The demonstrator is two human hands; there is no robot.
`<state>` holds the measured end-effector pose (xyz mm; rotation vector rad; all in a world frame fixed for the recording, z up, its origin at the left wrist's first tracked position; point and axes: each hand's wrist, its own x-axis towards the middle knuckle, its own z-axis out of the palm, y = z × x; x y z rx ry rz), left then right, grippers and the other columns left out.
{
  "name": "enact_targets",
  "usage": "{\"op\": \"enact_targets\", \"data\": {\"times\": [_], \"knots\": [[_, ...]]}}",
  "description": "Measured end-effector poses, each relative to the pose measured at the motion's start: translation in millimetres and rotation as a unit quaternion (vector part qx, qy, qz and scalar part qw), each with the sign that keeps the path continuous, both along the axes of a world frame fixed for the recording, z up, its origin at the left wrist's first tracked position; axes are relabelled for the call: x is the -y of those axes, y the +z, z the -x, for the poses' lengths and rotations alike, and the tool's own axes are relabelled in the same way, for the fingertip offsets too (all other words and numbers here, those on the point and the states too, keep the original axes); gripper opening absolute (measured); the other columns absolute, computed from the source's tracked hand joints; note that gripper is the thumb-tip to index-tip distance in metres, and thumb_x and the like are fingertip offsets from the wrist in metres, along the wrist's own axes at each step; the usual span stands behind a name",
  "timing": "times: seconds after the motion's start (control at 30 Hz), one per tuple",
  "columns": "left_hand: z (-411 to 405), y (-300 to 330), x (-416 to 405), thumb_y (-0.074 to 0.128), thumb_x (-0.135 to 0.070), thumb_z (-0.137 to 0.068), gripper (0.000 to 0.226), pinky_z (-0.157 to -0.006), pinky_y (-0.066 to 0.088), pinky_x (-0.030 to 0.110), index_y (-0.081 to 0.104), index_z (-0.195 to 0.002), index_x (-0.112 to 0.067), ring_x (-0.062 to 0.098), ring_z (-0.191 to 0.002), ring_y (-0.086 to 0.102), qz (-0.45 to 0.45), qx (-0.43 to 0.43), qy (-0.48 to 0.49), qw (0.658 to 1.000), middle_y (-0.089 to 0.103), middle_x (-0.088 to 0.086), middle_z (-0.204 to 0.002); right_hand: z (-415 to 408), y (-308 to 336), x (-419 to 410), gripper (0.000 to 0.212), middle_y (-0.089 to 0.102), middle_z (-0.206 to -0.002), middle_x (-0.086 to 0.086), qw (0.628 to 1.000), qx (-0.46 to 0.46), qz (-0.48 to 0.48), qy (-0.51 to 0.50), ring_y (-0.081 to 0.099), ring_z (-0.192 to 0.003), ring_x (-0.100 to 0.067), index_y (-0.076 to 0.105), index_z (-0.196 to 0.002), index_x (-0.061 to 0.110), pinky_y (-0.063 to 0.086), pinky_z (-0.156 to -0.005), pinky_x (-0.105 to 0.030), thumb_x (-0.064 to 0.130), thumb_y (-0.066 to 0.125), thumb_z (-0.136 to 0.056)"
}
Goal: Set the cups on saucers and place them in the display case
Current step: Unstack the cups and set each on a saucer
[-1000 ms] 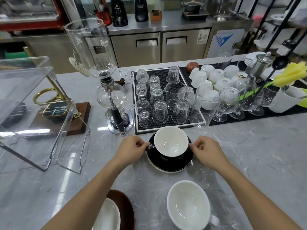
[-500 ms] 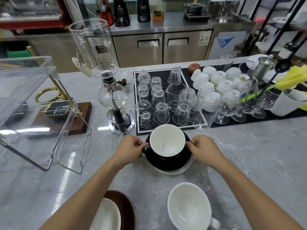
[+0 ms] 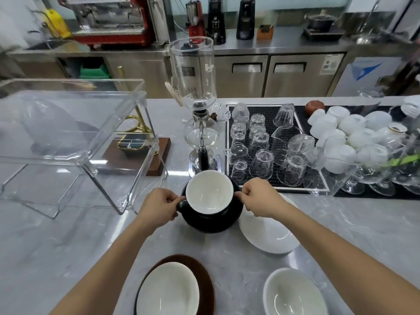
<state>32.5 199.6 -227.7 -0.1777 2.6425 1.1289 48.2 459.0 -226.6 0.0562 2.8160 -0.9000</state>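
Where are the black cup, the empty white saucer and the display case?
black cup [image 3: 210, 193]: head view, white inside of the bowl.
white saucer [image 3: 268, 233]: head view, bare middle.
display case [image 3: 127, 153]: head view, clear right wall.

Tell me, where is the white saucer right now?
In the head view the white saucer lies on the grey counter right of centre, just beside the black saucer, below the right hand and in front of the glassware mat.

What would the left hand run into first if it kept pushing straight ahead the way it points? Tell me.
Probably the black cup it already grips by the handle; past that, the siphon brewer's base, though depth is unclear.
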Motion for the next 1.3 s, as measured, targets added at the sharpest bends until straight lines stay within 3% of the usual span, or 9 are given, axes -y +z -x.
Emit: {"op": "enact_targets", "data": {"times": [0.27, 0.4, 0.57, 0.67, 0.8, 0.87, 1.07, 1.2, 1.3], "knots": [[-14.5, -10.6, 15.5, 0.067, -0.027, -0.095, 0.033, -0.061, 0.051, 0.032, 0.070, -0.071, -0.005, 0.016, -0.049, 0.060, -0.020, -0.013, 0.072, 0.997, 0.066, 0.005, -0.057, 14.6, -2.8, 21.0, 0.044, 0.069, -0.070, -0.027, 0.999, 0.003, -0.025, 0.041, 0.052, -0.048, -0.026, 0.055, -0.060, 0.004, 0.054, -0.062, -0.037, 0.030, 0.059, -0.095], [-20.7, -11.9, 15.0, 0.066, -0.027, -0.097, 0.035, -0.054, 0.046, 0.026, 0.067, -0.070, -0.004, 0.009, -0.045, 0.058, -0.016, -0.023, 0.089, 0.996, 0.064, 0.002, -0.056, 18.5, -5.1, 25.2, 0.046, 0.070, -0.070, -0.025, 0.998, 0.004, -0.028, 0.048, 0.063, -0.062, -0.037, 0.058, -0.066, -0.007, 0.055, -0.063, -0.040, 0.030, 0.060, -0.094], [-25.2, -10.8, 12.2, 0.062, -0.023, -0.100, 0.037, -0.046, 0.041, 0.020, 0.063, -0.069, -0.003, 0.013, -0.047, 0.060, -0.020, -0.027, 0.111, 0.993, 0.065, 0.005, -0.058, 20.5, -5.2, 29.7, 0.043, 0.071, -0.074, -0.025, 0.998, 0.025, -0.023, 0.048, 0.062, -0.062, -0.033, 0.062, -0.074, -0.009, 0.055, -0.066, -0.042, 0.029, 0.060, -0.094], [-29.5, -14.1, 12.3, 0.057, -0.021, -0.101, 0.042, -0.051, 0.048, 0.027, 0.055, -0.061, -0.008, 0.020, -0.052, 0.063, -0.037, -0.026, 0.128, 0.991, 0.063, 0.006, -0.055, 20.9, -7.1, 30.9, 0.042, 0.071, -0.074, -0.023, 0.998, 0.031, -0.023, 0.049, 0.066, -0.072, -0.034, 0.063, -0.075, -0.008, 0.054, -0.067, -0.040, 0.029, 0.060, -0.094], [-33.1, -22.1, 13.4, 0.044, -0.019, -0.105, 0.046, -0.074, 0.062, 0.047, 0.057, -0.065, -0.001, 0.026, -0.059, 0.067, -0.094, -0.008, 0.157, 0.983, 0.063, 0.006, -0.056, 24.1, -8.5, 33.3, 0.042, 0.070, -0.076, -0.022, 0.997, 0.031, -0.042, 0.060, 0.064, -0.073, -0.033, 0.064, -0.074, -0.005, 0.049, -0.064, -0.036, 0.031, 0.059, -0.094], [-31.3, -24.3, 13.3, 0.040, -0.028, -0.106, 0.051, -0.079, 0.063, 0.052, 0.063, -0.076, 0.007, 0.033, -0.071, 0.073, -0.131, 0.007, 0.186, 0.974, 0.069, 0.013, -0.069, 26.4, -9.0, 35.4, 0.042, 0.070, -0.077, -0.024, 0.996, 0.030, -0.048, 0.068, 0.059, -0.065, -0.031, 0.061, -0.069, -0.002, 0.049, -0.063, -0.037, 0.032, 0.059, -0.094], [-30.7, -26.1, 13.9, 0.040, -0.064, -0.097, 0.062, -0.085, 0.062, 0.047, 0.069, -0.101, -0.010, 0.029, -0.086, 0.075, -0.158, 0.085, 0.202, 0.963, 0.072, 0.012, -0.100, 30.2, -11.6, 42.2, 0.037, 0.065, -0.072, -0.022, 0.995, 0.037, -0.060, 0.075, 0.056, -0.066, -0.029, 0.055, -0.067, 0.008, 0.044, -0.060, -0.036, 0.033, 0.059, -0.094], [-35.7, -23.7, 14.6, 0.048, -0.077, -0.082, 0.080, -0.089, 0.061, 0.050, 0.069, -0.100, -0.002, 0.035, -0.091, 0.073, -0.149, 0.087, 0.181, 0.968, 0.071, 0.012, -0.092, 30.1, -13.8, 48.1, 0.038, 0.066, -0.075, -0.020, 0.993, 0.041, -0.079, 0.078, 0.063, -0.077, -0.036, 0.055, -0.066, 0.008, 0.048, -0.064, -0.037, 0.034, 0.059, -0.093], [-36.5, -25.8, 17.6, 0.049, -0.086, -0.061, 0.089, -0.091, 0.059, 0.054, 0.064, -0.082, -0.001, 0.039, -0.092, 0.073, -0.132, 0.075, 0.170, 0.974, 0.065, 0.014, -0.080, 30.7, -16.9, 51.9, 0.041, 0.056, -0.064, -0.008, 0.992, 0.054, -0.092, 0.071, 0.060, -0.072, -0.033, 0.050, -0.062, 0.010, 0.044, -0.061, -0.034, 0.035, 0.058, -0.093]]}}
